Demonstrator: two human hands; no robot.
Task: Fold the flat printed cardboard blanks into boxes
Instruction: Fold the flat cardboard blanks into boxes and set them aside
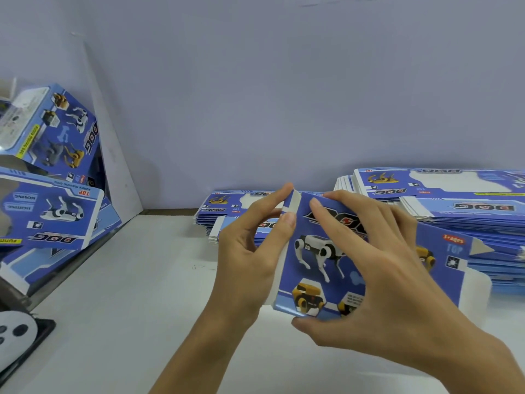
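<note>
A blue cardboard blank (315,260) printed with a white robot dog is held above the white table, partly bent into shape. My left hand (250,251) pinches its left edge flap between thumb and fingers. My right hand (386,277) grips the blank across its front, thumb under the bottom edge and fingers spread over the top. The blank's right end, with a white flap (477,291), sticks out past my right hand. Stacks of flat blanks lie behind: one in the middle (224,209) and a larger one at the right (460,200).
Folded blue boxes (56,129) (54,211) are piled at the left against a white board leaning on the wall. A white and black object (14,336) sits at the lower left. The white table (127,308) runs to a grey wall behind.
</note>
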